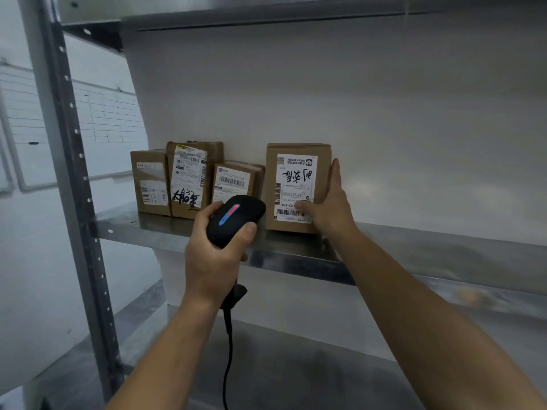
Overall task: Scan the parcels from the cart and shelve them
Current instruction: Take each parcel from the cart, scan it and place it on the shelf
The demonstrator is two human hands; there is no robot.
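A brown cardboard parcel with a white label stands upright on the metal shelf. My right hand holds its right side, thumb across the lower front of the label and fingers along the right edge. My left hand grips a black corded barcode scanner, its red and blue light lit, pointing toward the parcels. Three more brown parcels stand to the left: a small one, a taller one with handwriting, and one at the far left.
A perforated grey upright post frames the shelf unit at left. A white back panel closes the shelf behind. A lower shelf lies beneath, and an upper shelf above. The scanner cable hangs down between my arms.
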